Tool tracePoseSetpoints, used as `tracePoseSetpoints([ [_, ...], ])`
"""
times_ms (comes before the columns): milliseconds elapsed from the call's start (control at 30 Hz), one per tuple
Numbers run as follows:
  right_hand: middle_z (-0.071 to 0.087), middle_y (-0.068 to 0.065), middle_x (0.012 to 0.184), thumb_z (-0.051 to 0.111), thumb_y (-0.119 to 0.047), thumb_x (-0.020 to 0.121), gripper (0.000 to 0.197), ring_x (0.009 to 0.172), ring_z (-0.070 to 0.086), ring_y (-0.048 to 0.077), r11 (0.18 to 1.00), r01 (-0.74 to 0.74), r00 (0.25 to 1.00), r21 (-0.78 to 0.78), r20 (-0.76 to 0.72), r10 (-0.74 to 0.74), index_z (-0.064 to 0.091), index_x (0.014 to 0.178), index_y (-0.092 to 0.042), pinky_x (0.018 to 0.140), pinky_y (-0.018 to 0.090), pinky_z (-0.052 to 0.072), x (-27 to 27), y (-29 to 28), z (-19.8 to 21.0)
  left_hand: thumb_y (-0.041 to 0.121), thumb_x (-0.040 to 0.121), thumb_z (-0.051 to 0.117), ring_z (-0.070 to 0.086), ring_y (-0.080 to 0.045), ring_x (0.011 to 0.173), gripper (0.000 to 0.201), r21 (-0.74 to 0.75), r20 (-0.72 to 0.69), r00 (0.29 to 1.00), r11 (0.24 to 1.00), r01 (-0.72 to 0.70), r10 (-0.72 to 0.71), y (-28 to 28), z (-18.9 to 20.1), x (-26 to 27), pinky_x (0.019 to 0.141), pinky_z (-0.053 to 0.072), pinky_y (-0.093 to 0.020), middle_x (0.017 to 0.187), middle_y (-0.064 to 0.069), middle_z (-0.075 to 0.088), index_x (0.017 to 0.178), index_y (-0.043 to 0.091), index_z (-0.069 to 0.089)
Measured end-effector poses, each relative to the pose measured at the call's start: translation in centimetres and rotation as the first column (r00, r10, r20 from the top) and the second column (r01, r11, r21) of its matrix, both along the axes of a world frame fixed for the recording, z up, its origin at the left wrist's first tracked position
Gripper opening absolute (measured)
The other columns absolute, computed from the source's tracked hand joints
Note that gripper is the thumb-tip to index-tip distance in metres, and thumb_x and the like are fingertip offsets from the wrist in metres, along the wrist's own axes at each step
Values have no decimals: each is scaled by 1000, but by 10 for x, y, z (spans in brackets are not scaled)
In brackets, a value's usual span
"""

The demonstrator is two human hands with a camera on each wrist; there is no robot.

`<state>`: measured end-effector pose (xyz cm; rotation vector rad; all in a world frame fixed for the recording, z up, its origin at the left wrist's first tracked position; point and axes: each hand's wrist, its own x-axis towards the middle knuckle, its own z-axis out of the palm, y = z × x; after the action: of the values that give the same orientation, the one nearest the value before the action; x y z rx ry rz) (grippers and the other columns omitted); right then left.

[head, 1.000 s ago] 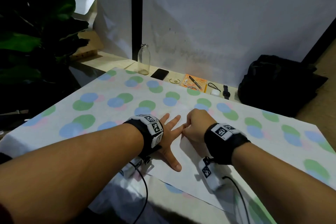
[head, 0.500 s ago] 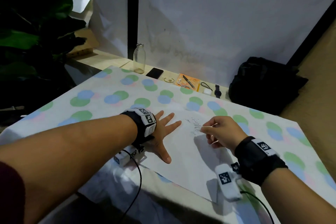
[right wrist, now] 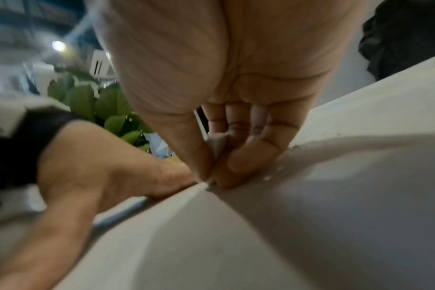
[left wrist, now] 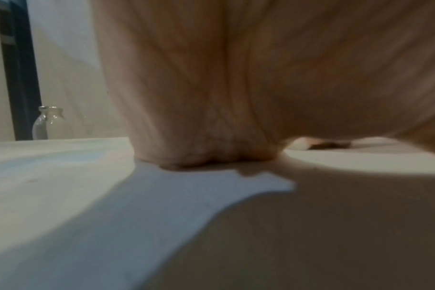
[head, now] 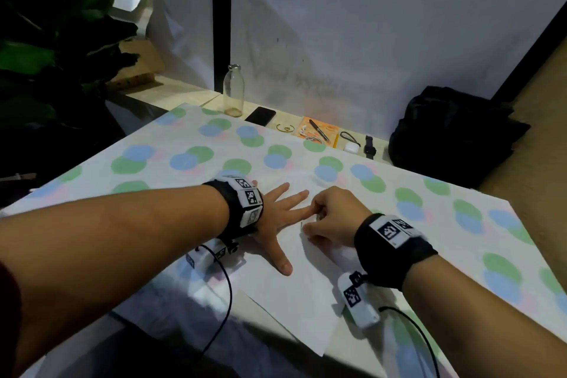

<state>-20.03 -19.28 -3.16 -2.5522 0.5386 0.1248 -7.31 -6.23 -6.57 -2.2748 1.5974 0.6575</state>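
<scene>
Two hands work on a white sheet (head: 306,301). Hard to read: the right hand (head: 334,216) pinches a small grey thing (right wrist: 217,144) between thumb and forefinger, and I can't tell what it is. The head view hides nearly all of it behind the knuckles. The left wrist view is mostly blurred palm and shows no fingers. A glass bottle (left wrist: 50,123) is cut off there by the table edge.

Versus half a second ago: the right hand was out to the right, well apart from the left hand (head: 277,215), with scribbled marks showing on the sheet. Now it is back against the left forefinger and the marks are covered. The left hand has not moved and is flat, fingers spread, pressing the sheet down.

The grey thing's tip touches the sheet just beside the left forefinger, on the thumb side. The sheet lies on the spotted cloth (head: 184,159), under both hands.
</scene>
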Motion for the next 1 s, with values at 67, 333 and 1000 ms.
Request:
tracePoseSetpoints([
  [67,67,-1,70,78,-24,76,13,65,63,11,997,-11,1000,-71,-24,10,70,77,-14,52,22,45,11,2,0,90,57,69,-34,-28,149,139,34,8,1000,999,-4,4,-4,1,0,108,-9,-79,157,17,-42,146,54,-32],
  [333,70,-1,80,69,-25,80,7,74,66,14,970,-223,973,-96,-78,216,68,77,-18,69,32,57,-3,25,-9,88,57,70,-36,-27,148,134,1,7,1000,1000,5,-5,-3,-4,1,107,-9,-79,157,18,-42,154,51,-15],
  [1000,70,-2,82,66,-23,82,10,76,65,14,981,-132,990,-139,-71,123,65,73,-21,66,28,52,4,22,-5,87,59,70,-36,-28,148,139,-7,5,1000,1000,6,-6,-3,-6,1,110,-7,-78,159,15,-41,152,48,-25],
])
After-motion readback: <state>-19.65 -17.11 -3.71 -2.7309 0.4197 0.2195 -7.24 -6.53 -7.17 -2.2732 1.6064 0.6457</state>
